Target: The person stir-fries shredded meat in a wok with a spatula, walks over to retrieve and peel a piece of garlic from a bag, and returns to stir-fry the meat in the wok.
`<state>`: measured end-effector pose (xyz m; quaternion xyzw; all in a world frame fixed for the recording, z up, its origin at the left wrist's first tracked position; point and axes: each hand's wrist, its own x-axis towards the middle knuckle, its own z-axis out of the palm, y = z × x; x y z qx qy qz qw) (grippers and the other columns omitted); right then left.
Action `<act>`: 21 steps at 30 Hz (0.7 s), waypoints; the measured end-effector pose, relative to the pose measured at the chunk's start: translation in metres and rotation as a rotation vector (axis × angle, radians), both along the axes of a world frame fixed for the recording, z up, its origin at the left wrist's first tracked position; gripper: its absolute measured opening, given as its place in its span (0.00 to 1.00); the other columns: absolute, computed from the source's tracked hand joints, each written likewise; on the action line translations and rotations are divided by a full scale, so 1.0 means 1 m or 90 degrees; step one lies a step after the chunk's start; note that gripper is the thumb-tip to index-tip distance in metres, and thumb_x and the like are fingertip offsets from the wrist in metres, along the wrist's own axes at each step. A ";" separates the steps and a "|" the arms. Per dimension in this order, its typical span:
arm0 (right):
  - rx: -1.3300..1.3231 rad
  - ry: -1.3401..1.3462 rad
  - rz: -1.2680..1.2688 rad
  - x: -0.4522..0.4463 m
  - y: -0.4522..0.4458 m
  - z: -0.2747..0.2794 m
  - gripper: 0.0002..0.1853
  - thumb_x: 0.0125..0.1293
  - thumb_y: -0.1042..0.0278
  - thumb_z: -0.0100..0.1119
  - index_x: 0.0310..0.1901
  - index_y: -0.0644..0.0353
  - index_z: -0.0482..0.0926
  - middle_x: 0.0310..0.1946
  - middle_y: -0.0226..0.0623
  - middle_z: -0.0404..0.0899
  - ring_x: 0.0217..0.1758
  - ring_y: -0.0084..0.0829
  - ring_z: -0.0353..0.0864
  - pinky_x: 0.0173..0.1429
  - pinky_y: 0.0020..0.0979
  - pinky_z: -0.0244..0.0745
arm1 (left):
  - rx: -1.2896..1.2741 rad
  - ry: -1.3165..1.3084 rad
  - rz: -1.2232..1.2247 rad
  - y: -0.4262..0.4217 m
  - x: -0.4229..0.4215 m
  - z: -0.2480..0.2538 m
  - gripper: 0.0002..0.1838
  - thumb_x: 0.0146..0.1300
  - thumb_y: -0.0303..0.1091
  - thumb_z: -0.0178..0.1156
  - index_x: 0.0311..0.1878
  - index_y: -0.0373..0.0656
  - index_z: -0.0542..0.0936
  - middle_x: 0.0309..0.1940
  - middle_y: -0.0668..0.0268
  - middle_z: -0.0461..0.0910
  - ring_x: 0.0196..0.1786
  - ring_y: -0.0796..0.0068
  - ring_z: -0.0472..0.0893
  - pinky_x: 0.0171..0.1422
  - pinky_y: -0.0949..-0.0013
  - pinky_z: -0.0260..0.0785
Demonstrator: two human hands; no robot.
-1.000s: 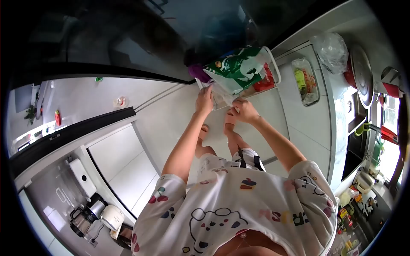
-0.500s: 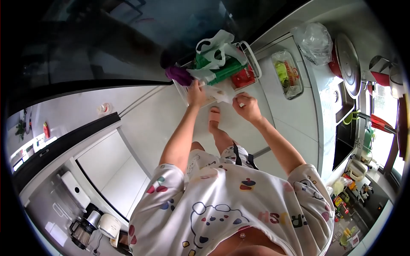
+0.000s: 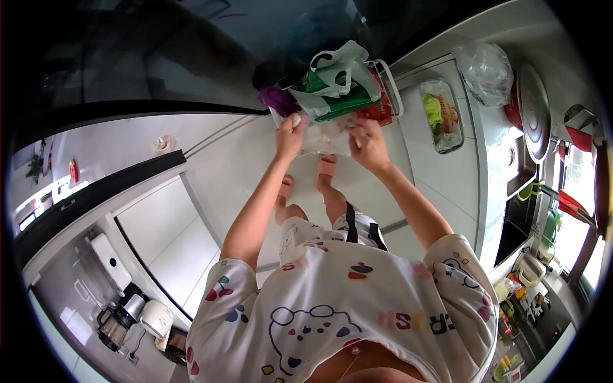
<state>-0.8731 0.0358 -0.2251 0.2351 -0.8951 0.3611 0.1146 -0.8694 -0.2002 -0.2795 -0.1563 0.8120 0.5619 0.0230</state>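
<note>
Pale floor (image 3: 242, 153) spread beneath the person's feet, with a dark, glossy door (image 3: 191, 70) on the far side and a white-rimmed basket (image 3: 398, 105) in front of it. At the basket's near side, the clear bag (image 3: 319, 145) hung between the two hands. The left hand (image 3: 289, 139) pinched its left edge, thumb against bent fingers, a white bit poking out at the top. The right hand (image 3: 370, 147) was at the other side, fingers curled inward; whether they pinched the film could not be told through the blur.

The step in hand looked like handling the bag open or taut between both hands. Any further move called for a firm hold on each edge, and for keeping the thin film from catching on the basket.

Behind the bag, the basket held a green-and-white bag (image 3: 351, 105) with its loop handle standing up, and a red pack (image 3: 378, 113) partly covered by it. A purple bundle (image 3: 278, 102) lay at the left end.

Something pale showed in or behind the clear bag, too vague to name. The basket's bottom was hidden, its left part was covered, and the door's upper part faded into darkness.
</note>
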 end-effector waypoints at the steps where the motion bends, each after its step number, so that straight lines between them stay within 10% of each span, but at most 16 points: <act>1: -0.030 -0.026 0.039 0.001 -0.009 -0.008 0.14 0.55 0.79 0.63 0.44 0.57 0.84 0.41 0.41 0.83 0.42 0.49 0.83 0.51 0.44 0.81 | 0.028 -0.033 0.005 0.002 0.000 0.008 0.12 0.74 0.41 0.60 0.41 0.43 0.81 0.23 0.70 0.78 0.25 0.82 0.71 0.29 0.69 0.66; 4: 0.120 -0.530 0.134 0.001 -0.052 -0.029 0.14 0.65 0.67 0.57 0.50 0.54 0.86 0.57 0.45 0.82 0.59 0.53 0.80 0.61 0.46 0.78 | 0.030 -0.017 -0.027 0.007 0.001 0.015 0.12 0.75 0.42 0.59 0.40 0.44 0.81 0.22 0.73 0.77 0.23 0.84 0.71 0.26 0.71 0.63; 7: 0.337 -0.617 0.048 0.005 -0.079 -0.076 0.14 0.68 0.62 0.60 0.50 0.56 0.85 0.51 0.52 0.84 0.55 0.56 0.82 0.60 0.50 0.77 | 0.032 -0.052 -0.023 0.014 0.002 0.028 0.13 0.74 0.44 0.59 0.40 0.44 0.82 0.21 0.72 0.77 0.21 0.83 0.72 0.24 0.70 0.65; 11: 0.407 -0.316 -0.104 0.000 -0.055 -0.059 0.16 0.71 0.56 0.54 0.52 0.53 0.85 0.53 0.48 0.84 0.55 0.51 0.84 0.55 0.45 0.79 | 0.026 -0.123 -0.008 0.013 -0.001 0.056 0.14 0.74 0.46 0.59 0.40 0.44 0.82 0.23 0.68 0.79 0.22 0.79 0.75 0.27 0.68 0.67; 16: 0.108 -0.352 0.048 0.017 -0.053 -0.003 0.08 0.63 0.66 0.58 0.38 0.57 0.84 0.34 0.52 0.85 0.39 0.53 0.85 0.45 0.48 0.81 | 0.012 -0.115 -0.011 0.012 0.001 0.047 0.14 0.73 0.44 0.59 0.43 0.43 0.82 0.27 0.63 0.84 0.27 0.73 0.79 0.35 0.66 0.72; 20: 0.072 -0.484 -0.035 0.020 -0.071 -0.099 0.11 0.61 0.67 0.58 0.41 0.61 0.86 0.39 0.54 0.86 0.44 0.53 0.86 0.48 0.48 0.81 | 0.067 -0.059 0.006 0.038 0.011 0.054 0.13 0.74 0.43 0.59 0.40 0.43 0.83 0.21 0.71 0.78 0.17 0.81 0.71 0.20 0.70 0.64; 21: 0.061 -0.547 -0.070 0.017 -0.073 -0.136 0.12 0.61 0.67 0.58 0.41 0.61 0.87 0.41 0.54 0.86 0.45 0.53 0.86 0.48 0.48 0.80 | 0.045 -0.123 -0.039 0.038 0.011 0.063 0.14 0.73 0.43 0.60 0.47 0.42 0.83 0.29 0.59 0.85 0.29 0.70 0.82 0.37 0.66 0.74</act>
